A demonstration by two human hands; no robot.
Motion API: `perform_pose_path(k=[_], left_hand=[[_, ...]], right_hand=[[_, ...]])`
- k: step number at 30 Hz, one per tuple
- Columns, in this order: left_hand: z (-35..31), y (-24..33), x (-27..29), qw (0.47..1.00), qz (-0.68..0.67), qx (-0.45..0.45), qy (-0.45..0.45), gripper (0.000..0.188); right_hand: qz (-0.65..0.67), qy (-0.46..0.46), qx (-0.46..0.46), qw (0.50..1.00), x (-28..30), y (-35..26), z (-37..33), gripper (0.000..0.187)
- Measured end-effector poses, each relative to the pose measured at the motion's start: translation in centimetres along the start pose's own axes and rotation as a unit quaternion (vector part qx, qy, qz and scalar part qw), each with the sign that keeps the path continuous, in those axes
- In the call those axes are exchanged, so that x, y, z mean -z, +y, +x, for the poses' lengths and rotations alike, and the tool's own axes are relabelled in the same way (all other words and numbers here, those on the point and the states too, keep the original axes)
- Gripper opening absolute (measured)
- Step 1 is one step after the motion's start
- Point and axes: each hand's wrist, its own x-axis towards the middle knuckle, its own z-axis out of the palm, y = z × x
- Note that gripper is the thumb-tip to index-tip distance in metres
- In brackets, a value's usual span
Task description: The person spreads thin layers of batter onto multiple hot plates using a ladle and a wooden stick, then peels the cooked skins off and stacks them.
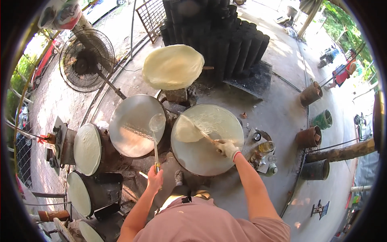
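My bare left hand (155, 178) is closed around the handle of a ladle (157, 122), whose round bowl hangs over the left griddle (121, 135). My right hand (226, 149), in a pale glove, grips the handle of a round, flat spreader (188, 132). That disc lies over the left part of the right griddle (203, 163). Streaky, pale batter (215, 117) covers the far part of this plate. Whether the disc touches the batter all over cannot be made out.
Beyond the griddles sits a large pale round sheet (173, 67). More pale rounds (87, 149) top dark drums at left. A fan (86, 60) stands far left, and stacked black cylinders (217, 44) rise ahead. Bottles and jars (266, 147) crowd a tray at right, near several buckets (315, 170).
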Motion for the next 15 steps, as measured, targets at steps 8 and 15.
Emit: perform_pose_path(k=[8,15], left_hand=[[-5.4,-4.7,-0.9,0.898,0.429,-0.089,0.044,0.033],[-11.7,-5.8,-0.2,0.867,0.490,-0.086,0.000,0.027]], right_hand=[[0.006,0.110,-0.164,0.980,4.9,2.3,-2.3,0.026],[-0.106,-0.174,-0.073,0.976,1.4,2.1,-2.6,0.023]])
